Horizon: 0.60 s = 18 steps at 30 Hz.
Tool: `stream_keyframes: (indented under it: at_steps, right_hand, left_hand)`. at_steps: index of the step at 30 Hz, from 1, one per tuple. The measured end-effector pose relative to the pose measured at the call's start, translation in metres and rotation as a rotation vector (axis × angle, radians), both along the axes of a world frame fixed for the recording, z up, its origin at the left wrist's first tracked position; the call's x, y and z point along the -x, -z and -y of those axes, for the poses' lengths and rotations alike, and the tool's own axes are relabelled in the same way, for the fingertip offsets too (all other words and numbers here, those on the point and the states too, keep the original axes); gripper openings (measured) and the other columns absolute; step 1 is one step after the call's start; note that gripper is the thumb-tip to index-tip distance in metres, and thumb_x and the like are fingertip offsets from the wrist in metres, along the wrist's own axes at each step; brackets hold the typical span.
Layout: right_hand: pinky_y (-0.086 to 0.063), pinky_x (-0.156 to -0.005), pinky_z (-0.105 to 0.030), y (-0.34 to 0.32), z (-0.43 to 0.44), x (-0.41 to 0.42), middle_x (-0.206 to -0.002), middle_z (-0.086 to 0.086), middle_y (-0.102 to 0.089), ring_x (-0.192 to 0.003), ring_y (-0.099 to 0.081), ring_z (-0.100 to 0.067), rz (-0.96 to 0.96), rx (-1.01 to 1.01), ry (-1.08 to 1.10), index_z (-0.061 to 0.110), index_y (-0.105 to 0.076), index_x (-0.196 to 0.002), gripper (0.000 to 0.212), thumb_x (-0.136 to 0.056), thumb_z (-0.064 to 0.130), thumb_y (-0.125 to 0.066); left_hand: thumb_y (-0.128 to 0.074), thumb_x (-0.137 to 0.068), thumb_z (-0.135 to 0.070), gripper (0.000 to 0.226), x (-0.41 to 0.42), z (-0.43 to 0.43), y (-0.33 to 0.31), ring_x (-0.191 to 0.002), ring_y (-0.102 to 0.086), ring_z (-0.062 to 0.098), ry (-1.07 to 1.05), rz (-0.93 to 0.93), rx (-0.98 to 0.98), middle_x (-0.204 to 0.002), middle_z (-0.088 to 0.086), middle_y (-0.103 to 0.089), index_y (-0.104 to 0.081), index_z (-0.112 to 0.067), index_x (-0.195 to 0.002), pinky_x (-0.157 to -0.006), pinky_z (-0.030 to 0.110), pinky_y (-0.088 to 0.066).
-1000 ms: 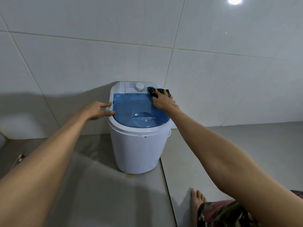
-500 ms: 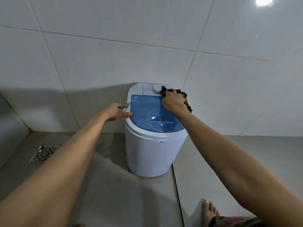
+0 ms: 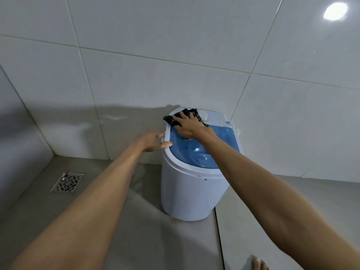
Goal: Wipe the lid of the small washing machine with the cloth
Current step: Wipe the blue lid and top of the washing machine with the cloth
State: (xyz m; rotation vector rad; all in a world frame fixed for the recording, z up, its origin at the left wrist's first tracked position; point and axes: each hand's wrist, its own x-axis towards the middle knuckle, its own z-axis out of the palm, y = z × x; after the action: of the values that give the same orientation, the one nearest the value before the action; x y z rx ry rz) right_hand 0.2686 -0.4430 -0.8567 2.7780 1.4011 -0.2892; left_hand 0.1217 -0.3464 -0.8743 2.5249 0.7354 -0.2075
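Observation:
A small white washing machine stands on the floor against the tiled wall. Its see-through blue lid faces up, with a white control panel behind it. My right hand presses a dark checked cloth flat on the back left corner of the top, fingers spread over it. My left hand rests on the machine's left rim, thumb on the lid's edge, fingers apart and holding nothing.
A metal floor drain lies at the left, near the wall corner. White tiled walls rise behind and to the left. A bare foot shows at the bottom right. Grey tile floor surrounds the machine.
My right hand slid the cloth from the back right of the top, past the dial, to the back left corner. The camera turned left, so the drain came into view. My left hand stayed on the rim.

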Motion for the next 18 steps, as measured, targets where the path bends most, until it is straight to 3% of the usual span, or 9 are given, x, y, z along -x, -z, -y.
stream_keyframes:
  at_steps: [6, 9, 12, 15, 18]
  right_hand:
    - [-0.005, -0.121, -0.051, -0.004, -0.042, -0.012, -0.164, -0.006, -0.008, -0.149, -0.002, -0.043, 0.072, 0.016, 0.072, 0.029, -0.02, -0.154, 0.055, -0.102, 0.043, -0.027]
    - [-0.006, -0.12, -0.055, -0.003, -0.053, -0.015, -0.163, -0.007, -0.012, -0.148, -0.006, -0.043, 0.098, 0.033, 0.08, 0.028, -0.025, -0.153, 0.055, -0.101, 0.045, -0.027]
    - [-0.001, -0.12, -0.054, 0.002, -0.05, -0.017, -0.164, -0.002, -0.009, -0.149, 0.0, -0.039, 0.081, 0.005, 0.057, 0.031, -0.022, -0.154, 0.056, -0.1, 0.046, -0.025]
    - [0.0, -0.121, -0.052, 0.008, -0.035, -0.017, -0.164, 0.003, -0.012, -0.151, -0.001, -0.034, 0.054, -0.07, -0.01, 0.033, -0.025, -0.153, 0.056, -0.099, 0.045, -0.025]
    - [-0.009, -0.121, -0.049, 0.01, -0.019, -0.012, -0.162, 0.005, -0.022, -0.15, -0.011, -0.031, 0.057, -0.129, -0.069, 0.034, -0.032, -0.15, 0.053, -0.099, 0.042, -0.027]
  left_hand:
    - [-0.042, -0.092, -0.061, 0.069, -0.002, -0.002, 0.013, -0.142, -0.032, 0.033, 0.03, 0.001, -0.015, -0.155, 0.014, -0.034, -0.029, -0.028, -0.152, -0.116, 0.045, -0.026]
    - [-0.04, -0.087, -0.07, 0.074, -0.003, -0.007, 0.019, -0.144, -0.025, 0.036, 0.006, -0.016, -0.044, -0.157, 0.015, -0.027, -0.027, -0.036, -0.151, -0.116, 0.051, -0.023]
    - [-0.03, -0.075, -0.083, 0.086, -0.005, -0.009, 0.022, -0.148, -0.007, 0.039, 0.023, -0.047, -0.06, -0.16, 0.017, -0.017, -0.021, -0.042, -0.15, -0.115, 0.06, -0.014]
    - [-0.034, -0.085, -0.074, 0.076, -0.002, -0.004, 0.018, -0.149, 0.006, 0.038, 0.009, -0.048, -0.08, -0.162, 0.016, -0.003, -0.02, -0.04, -0.151, -0.115, 0.063, -0.006]
    - [-0.037, -0.088, -0.07, 0.071, 0.005, 0.004, 0.009, -0.149, 0.009, 0.035, -0.009, -0.031, -0.065, -0.162, 0.014, 0.0, -0.021, -0.041, -0.151, -0.114, 0.062, -0.004]
